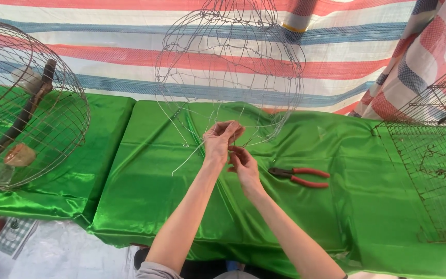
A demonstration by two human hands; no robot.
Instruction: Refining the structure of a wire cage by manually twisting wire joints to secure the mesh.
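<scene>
Both hands pinch the wire frame's low rim: left hand higher, right hand just below; pliers lie right.

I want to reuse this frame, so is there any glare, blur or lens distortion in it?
Head view: bright sheen streaks the green satin cloth; the wire frame and both hands, left hand and right hand, look sharp; the round wire cage at the left edge bulges slightly, hinting at wide-angle distortion.
</scene>
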